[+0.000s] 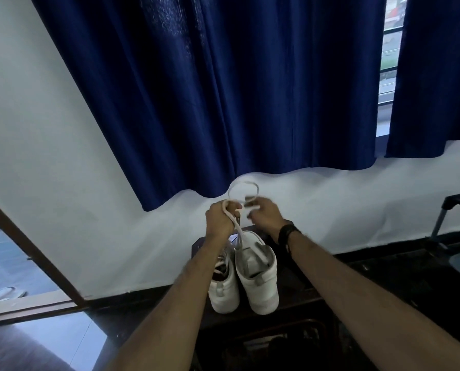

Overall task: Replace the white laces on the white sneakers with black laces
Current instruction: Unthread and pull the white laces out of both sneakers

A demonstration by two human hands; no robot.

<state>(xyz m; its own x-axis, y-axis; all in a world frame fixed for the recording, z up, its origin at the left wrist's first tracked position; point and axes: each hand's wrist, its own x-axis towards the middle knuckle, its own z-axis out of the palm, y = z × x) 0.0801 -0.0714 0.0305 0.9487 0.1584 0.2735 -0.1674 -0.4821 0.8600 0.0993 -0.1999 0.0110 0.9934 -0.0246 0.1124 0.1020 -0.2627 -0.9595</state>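
White lace (243,192) is up above the sneakers (243,274), looped between both hands, its tail running straight down into the right-hand shoe, so the long axis is vertical, shoe below grip. Left hand (220,216) has fingers curled round the strand; right hand (263,214) pinches the loop end. Left hand sits nearer the tail; pulling upward looks like the way to free it. Blue curtain (223,89) behind.

There were two white sneakers (243,274) side by side on one dark table (311,303), one white lace (243,192) held up between two hands, left hand (220,216) and right hand (265,214), one black wristband (287,231), and two blue curtains (236,89).
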